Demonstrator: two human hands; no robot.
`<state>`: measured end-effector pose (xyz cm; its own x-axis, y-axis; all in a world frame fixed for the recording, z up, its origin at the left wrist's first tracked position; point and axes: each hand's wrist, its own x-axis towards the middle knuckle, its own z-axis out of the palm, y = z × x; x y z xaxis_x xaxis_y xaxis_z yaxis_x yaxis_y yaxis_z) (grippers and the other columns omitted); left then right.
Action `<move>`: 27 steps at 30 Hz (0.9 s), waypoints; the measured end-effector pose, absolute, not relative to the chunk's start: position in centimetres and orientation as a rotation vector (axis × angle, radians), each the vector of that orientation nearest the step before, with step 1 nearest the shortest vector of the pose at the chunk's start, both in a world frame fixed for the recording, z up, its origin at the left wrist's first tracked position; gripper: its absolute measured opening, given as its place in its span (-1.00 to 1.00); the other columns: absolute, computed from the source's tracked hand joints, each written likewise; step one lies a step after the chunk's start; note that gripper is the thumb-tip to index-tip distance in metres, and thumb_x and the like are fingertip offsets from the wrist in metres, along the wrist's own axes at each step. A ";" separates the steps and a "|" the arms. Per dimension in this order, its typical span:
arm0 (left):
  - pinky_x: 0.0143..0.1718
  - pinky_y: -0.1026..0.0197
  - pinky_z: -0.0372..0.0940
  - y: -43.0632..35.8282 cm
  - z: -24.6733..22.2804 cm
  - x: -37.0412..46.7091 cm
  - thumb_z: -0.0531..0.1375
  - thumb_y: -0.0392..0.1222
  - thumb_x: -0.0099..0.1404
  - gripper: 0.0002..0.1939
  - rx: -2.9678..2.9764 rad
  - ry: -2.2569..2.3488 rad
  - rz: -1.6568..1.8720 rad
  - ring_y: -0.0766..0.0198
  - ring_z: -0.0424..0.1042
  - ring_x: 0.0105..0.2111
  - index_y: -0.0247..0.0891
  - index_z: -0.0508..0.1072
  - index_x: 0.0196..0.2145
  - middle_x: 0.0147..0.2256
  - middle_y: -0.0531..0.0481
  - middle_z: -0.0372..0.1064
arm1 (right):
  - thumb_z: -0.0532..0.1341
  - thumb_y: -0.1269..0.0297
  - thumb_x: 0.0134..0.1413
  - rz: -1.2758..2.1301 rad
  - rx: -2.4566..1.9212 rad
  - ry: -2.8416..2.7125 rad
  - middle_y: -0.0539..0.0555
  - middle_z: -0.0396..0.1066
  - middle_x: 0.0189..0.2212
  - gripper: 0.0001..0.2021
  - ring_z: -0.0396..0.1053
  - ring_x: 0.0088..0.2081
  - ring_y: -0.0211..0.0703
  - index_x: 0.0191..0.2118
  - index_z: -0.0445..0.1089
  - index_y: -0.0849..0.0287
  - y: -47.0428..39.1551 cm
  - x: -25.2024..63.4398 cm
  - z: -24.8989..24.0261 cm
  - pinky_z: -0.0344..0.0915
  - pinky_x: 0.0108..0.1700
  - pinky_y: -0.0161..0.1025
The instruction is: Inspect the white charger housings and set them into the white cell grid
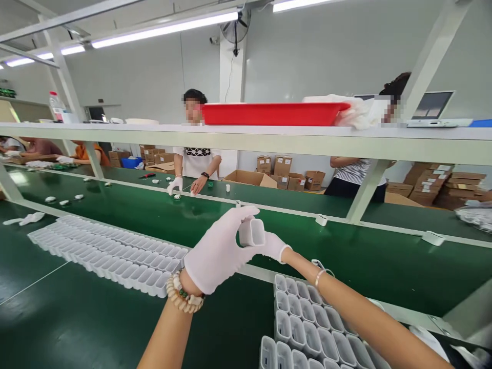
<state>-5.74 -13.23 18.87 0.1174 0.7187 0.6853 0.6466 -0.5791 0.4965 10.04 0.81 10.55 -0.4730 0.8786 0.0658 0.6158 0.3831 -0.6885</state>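
My left hand (219,251), in a white glove, grips a small white plastic housing (252,233) between thumb and fingers, its open end turned toward me. Just behind the housing is my right hand (274,247), also gloved; its fingers are hidden by the housing and the left hand, so I cannot see what they grip. Below my right forearm stand close rows of similar white housings (295,328), open ends up. A longer block of white housings (115,253) covers the table to the left of my left hand.
A green conveyor belt (146,210) runs across beyond my hands, with small white parts (321,220) along its far side. Above it, a shelf (172,134) carries a red tray (274,114). Across the belt, a co-worker's gloved hand (175,185) handles small parts. Cardboard boxes (249,178) stand behind.
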 end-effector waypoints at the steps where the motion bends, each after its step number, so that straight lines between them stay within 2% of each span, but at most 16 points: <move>1: 0.10 0.05 0.45 -13.4 18.8 -5.5 0.34 -0.39 0.16 -0.43 2.317 1.419 1.463 0.15 0.53 -0.02 -0.09 0.35 0.10 -0.02 0.00 0.49 | 0.38 0.39 0.14 0.875 -1.265 -2.183 0.08 0.55 -0.25 -0.78 0.53 -0.29 -0.14 -0.09 0.45 0.27 0.2 11.1 10.9 0.52 -0.23 -0.15; 4: 0.10 0.06 0.44 -13.8 18.5 -4.5 0.31 -0.36 0.19 -0.48 2.411 1.409 1.444 0.16 0.53 -0.03 -0.08 0.37 0.09 -0.04 0.02 0.51 | 0.43 0.51 -0.08 0.930 -1.178 -2.047 0.08 0.58 -0.32 -0.61 0.54 -0.29 -0.10 -0.07 0.43 0.25 -3.0 15.5 12.4 0.52 -0.15 -0.11; 7: 0.03 0.13 0.47 -14.5 18.1 -2.8 0.28 -0.41 0.17 -0.50 2.495 1.332 1.441 0.21 0.55 -0.09 -0.08 0.38 0.04 -0.08 0.05 0.51 | 0.46 0.30 -0.13 0.925 -1.082 -1.858 0.05 0.59 -0.33 -0.50 0.55 -0.23 -0.03 0.00 0.45 0.17 -7.8 20.1 13.8 0.51 -0.06 -0.02; 9: -0.03 0.17 0.48 -15.1 18.1 -1.5 0.25 -0.46 0.15 -0.53 2.536 1.261 1.433 0.25 0.55 -0.15 -0.08 0.40 -0.01 -0.13 0.07 0.52 | 0.48 0.18 -0.21 0.926 -1.039 -1.647 0.02 0.57 -0.42 -0.51 0.54 -0.30 -0.01 -0.06 0.53 0.14 -11.2 21.9 14.3 0.53 -0.13 -0.01; 12: -0.13 0.23 0.47 -16.0 18.2 0.1 0.16 -0.56 0.12 -0.56 2.601 1.118 1.392 0.29 0.53 -0.23 -0.09 0.41 -0.14 -0.25 0.11 0.52 | 0.48 0.19 -0.28 0.925 -1.042 -1.504 -0.01 0.56 -0.48 -0.57 0.54 -0.40 -0.03 -0.15 0.62 0.07 -14.6 22.7 14.9 0.55 -0.24 -0.06; 15: -0.19 0.25 0.47 -16.6 18.2 0.8 0.12 -0.58 0.11 -0.57 2.636 1.009 1.361 0.28 0.53 -0.24 -0.07 0.41 -0.20 -0.28 0.11 0.52 | 0.44 0.25 -0.23 0.823 -1.031 -1.591 -0.01 0.61 -0.44 -0.63 0.56 -0.42 -0.01 -0.16 0.64 -0.03 -16.0 22.4 15.3 0.57 -0.30 -0.07; 19: -0.17 0.22 0.49 -16.9 17.7 0.8 0.12 -0.56 0.13 -0.52 2.611 1.042 1.392 0.26 0.54 -0.20 -0.03 0.40 -0.11 -0.20 0.08 0.52 | 0.33 0.34 -0.02 0.681 -0.870 -1.781 -0.04 0.59 -0.42 -0.66 0.55 -0.45 -0.10 -0.08 0.60 -0.08 -16.1 22.1 15.3 0.58 -0.37 -0.16; 21: -0.15 0.21 0.49 -17.0 17.5 0.7 0.13 -0.55 0.15 -0.52 2.602 1.072 1.392 0.24 0.54 -0.17 -0.02 0.41 -0.10 -0.18 0.07 0.53 | 0.28 0.41 0.02 0.623 -0.829 -1.812 -0.06 0.56 -0.44 -0.63 0.53 -0.47 -0.15 -0.04 0.57 -0.06 -16.1 22.0 14.9 0.56 -0.39 -0.23; 24: -0.14 0.21 0.49 -17.1 17.4 0.8 0.14 -0.54 0.16 -0.55 2.611 1.108 1.354 0.24 0.54 -0.15 -0.02 0.42 -0.12 -0.16 0.08 0.53 | 0.28 0.54 -0.04 0.448 -0.897 -1.872 -0.10 0.55 -0.45 -0.54 0.52 -0.47 -0.21 -0.03 0.56 -0.07 -16.3 21.9 14.3 0.55 -0.36 -0.31; 27: -0.17 0.22 0.48 -17.1 17.6 0.9 0.14 -0.54 0.14 -0.56 2.613 1.140 1.302 0.23 0.53 -0.17 -0.02 0.43 -0.16 -0.18 0.10 0.53 | 0.35 0.58 -0.14 0.298 -1.011 -1.937 -0.10 0.56 -0.45 -0.48 0.52 -0.47 -0.18 -0.05 0.57 -0.12 -16.5 21.9 14.2 0.55 -0.38 -0.29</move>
